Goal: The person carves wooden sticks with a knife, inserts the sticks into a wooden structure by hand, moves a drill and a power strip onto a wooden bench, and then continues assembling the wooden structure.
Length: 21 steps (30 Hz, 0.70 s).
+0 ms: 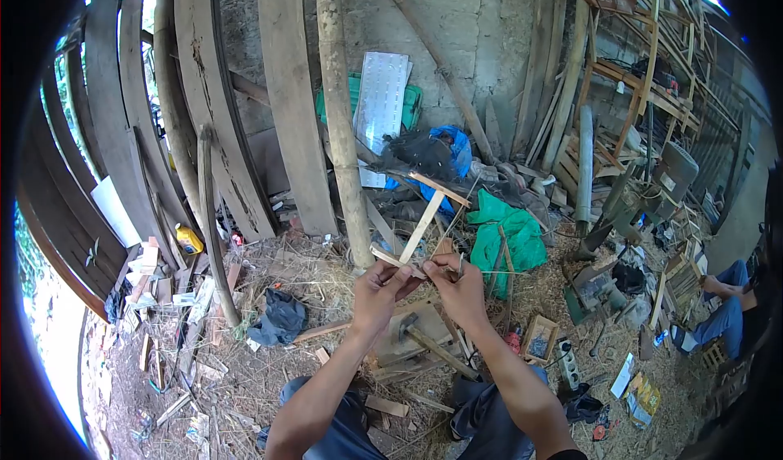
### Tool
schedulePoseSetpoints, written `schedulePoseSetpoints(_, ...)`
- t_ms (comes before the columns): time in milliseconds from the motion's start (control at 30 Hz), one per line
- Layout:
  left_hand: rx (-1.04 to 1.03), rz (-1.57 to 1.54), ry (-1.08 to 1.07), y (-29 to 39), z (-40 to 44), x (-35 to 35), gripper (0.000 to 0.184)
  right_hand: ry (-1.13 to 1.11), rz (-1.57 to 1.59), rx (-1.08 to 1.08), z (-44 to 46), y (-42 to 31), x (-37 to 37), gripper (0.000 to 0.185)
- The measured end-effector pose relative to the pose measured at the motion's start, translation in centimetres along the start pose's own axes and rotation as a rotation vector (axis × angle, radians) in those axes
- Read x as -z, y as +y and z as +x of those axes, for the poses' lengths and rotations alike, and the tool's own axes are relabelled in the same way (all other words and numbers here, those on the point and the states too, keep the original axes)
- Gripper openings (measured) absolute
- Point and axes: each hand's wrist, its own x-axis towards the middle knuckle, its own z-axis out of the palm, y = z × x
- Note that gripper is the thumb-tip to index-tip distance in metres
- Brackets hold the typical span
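In front of me is an I-shaped wooden piece [422, 226], a pale strip with a crosspiece at each end. My left hand [380, 295] is closed around its near crosspiece [395, 259], thumb on the wood. At that crosspiece's right end, my right hand [459, 291] pinches with thumb and fingers; what lies between the fingertips is too small to make out. Below both hands, a hammer [440, 352] with a wooden handle rests on a wooden block [393, 347] between my knees.
Straw and wood scraps cover the ground. A post [341, 117] and leaning planks [287, 93] stand ahead on the left. Green plastic sheeting [507, 230] lies beyond my right hand. A power strip [568, 364] and small wooden box [539, 338] are at right, where another person's leg [719, 325] shows.
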Motion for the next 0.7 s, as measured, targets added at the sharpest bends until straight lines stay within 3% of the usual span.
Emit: schedulePoseSetpoints(700,0.068,-0.034,0.106,-0.5,0.0,0.1,0.014,-0.136,-0.239,-0.007,-0.1,-0.4,0.7,0.015)
